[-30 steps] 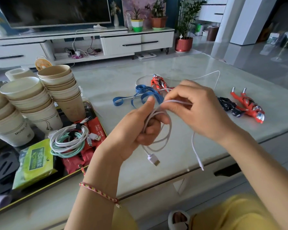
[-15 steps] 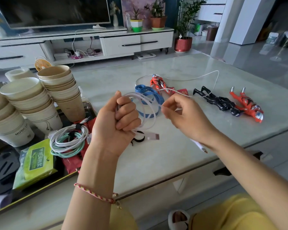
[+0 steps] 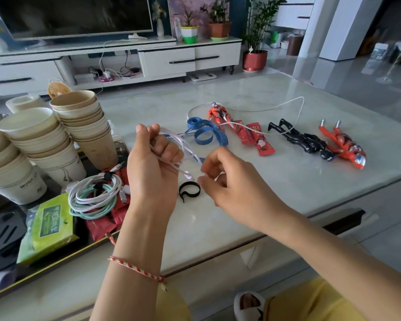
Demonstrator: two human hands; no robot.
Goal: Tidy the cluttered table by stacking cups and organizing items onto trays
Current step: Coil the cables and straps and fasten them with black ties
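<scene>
My left hand (image 3: pixel 155 163) is raised over the table and grips a small coil of white cable (image 3: pixel 183 144). The cable's loose length (image 3: pixel 264 133) runs right across the toys, loops at the far side and comes back. A blurred plug end hangs just below my left fist. My right hand (image 3: pixel 229 184) hovers beside it with fingers curled, fingertips next to that plug; whether they touch it is unclear. Stacks of paper cups (image 3: pixel 81 121) stand on the dark tray (image 3: pixel 56 257) at the left, with coiled cables (image 3: pixel 95 193) in front.
A black strap loop (image 3: pixel 190 189) lies under my hands. A blue ribbon (image 3: pixel 206 133), red snack packets (image 3: pixel 259 142), two red figures (image 3: pixel 343 147) and a black figure (image 3: pixel 303 140) lie on the marble table. A green packet (image 3: pixel 49 228) sits on the tray.
My left hand turned upright and closed round the coil. My right hand released the long strand and dropped toward the hanging plug end. The black strap is now uncovered.
</scene>
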